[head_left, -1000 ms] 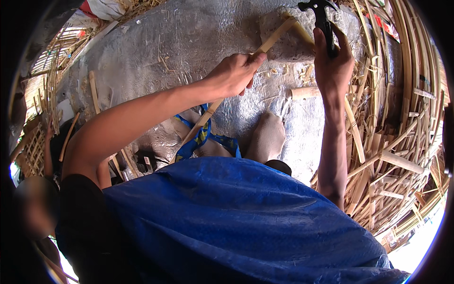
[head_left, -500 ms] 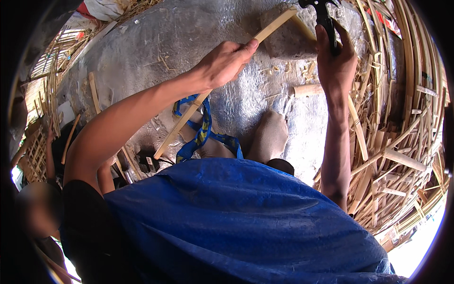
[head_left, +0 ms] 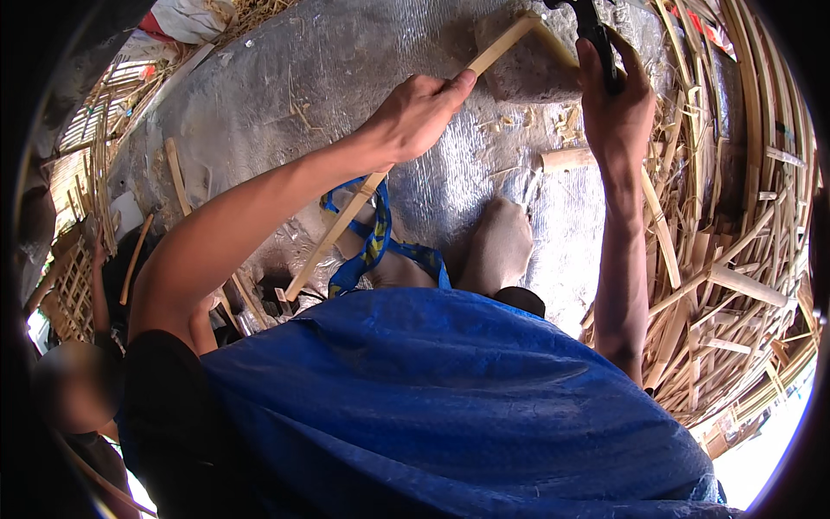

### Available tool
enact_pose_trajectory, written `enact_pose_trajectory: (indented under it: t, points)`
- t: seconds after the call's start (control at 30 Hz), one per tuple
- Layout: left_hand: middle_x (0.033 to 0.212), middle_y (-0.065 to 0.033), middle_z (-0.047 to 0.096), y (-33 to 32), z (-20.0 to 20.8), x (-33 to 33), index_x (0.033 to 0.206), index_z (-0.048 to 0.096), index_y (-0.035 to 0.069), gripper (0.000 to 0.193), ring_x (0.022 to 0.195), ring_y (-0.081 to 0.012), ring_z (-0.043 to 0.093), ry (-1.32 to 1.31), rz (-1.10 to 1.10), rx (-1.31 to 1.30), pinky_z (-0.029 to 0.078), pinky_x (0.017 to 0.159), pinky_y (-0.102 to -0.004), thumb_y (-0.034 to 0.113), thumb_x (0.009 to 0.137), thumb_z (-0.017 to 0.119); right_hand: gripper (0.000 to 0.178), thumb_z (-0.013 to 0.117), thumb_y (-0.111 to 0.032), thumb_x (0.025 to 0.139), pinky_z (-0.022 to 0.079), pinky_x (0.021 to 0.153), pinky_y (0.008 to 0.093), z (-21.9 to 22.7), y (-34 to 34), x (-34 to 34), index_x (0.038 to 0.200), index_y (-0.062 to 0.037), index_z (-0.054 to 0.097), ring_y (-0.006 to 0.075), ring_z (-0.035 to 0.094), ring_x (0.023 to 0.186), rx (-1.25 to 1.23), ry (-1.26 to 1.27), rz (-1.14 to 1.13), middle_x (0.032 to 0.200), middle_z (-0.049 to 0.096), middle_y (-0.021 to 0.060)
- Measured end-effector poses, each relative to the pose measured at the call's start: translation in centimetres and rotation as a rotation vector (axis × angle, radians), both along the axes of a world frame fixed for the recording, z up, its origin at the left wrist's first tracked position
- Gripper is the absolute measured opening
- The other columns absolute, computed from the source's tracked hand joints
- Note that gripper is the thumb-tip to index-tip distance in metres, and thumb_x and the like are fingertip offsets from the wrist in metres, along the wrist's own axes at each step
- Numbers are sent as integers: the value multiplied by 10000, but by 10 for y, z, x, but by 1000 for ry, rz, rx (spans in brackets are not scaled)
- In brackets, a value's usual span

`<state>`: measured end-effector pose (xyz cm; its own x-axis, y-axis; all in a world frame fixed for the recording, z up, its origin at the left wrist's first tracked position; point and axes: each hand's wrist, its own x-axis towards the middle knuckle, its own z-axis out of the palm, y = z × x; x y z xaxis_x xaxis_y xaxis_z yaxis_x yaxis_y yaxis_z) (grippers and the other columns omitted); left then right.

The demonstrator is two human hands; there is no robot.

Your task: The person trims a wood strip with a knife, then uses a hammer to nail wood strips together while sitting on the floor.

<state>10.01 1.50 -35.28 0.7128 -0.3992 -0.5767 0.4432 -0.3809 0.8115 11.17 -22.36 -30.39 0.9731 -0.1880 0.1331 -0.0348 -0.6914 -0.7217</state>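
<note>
A long, flat bamboo strip (head_left: 333,235) runs slantwise from near my lap up to a stone block (head_left: 529,76). My left hand (head_left: 424,117) is closed around it, with the thumb lying along its upper side. The strip's far end is over the block. My right hand (head_left: 618,108) grips the black handle of a hand tool (head_left: 596,30) beside the block. Its dark head is cut off by the top edge, so its exact kind is unclear. A second pale, narrow piece (head_left: 555,45) slants over the block between strip and right hand.
Split bamboo (head_left: 735,285) is heaped along the right. A short bamboo piece (head_left: 566,160) and shavings lie on the silvery ground sheet (head_left: 346,60). A blue patterned strap (head_left: 376,238) lies by my feet. Blue cloth (head_left: 450,389) covers my lap. Another person (head_left: 78,389) is at lower left.
The whole view has shifted slightly. The tool's head is now cut off more by the top edge. Both hands keep their holds, and the bamboo strip lies much as before.
</note>
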Motion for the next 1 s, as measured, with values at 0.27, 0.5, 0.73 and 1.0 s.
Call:
enact_pose_trajectory:
  t: [0.27,0.5,0.73,1.0]
  points:
    - [557,87,265,-6,19,2,654,322,186,521,434,-25,230,12,63,44,191,378,-240,546,1025,393,405,647,-317,951,520,588,294,-3,-4,0,1254,-51,615,161,707,716,-42,-20,-5,845,730,181]
    - [522,83,234,-3,42,10,629,267,202,558,385,-37,167,239,41,-5,110,353,-258,597,1012,357,420,669,-303,944,484,551,265,26,4,-22,1288,-70,607,92,601,607,-34,-57,10,743,684,70]
    - [525,87,235,2,42,13,638,272,200,555,393,-37,156,382,4,-100,102,365,-253,604,1012,344,426,694,-231,927,531,639,244,41,4,-24,1322,-102,599,101,688,770,-133,-259,50,955,744,114]
    - [522,93,233,4,41,18,632,273,210,557,390,-34,147,372,-39,-98,103,362,-248,616,1009,336,490,665,-212,937,588,684,312,28,5,-19,1397,-118,523,232,735,865,-184,-273,131,1034,731,155]
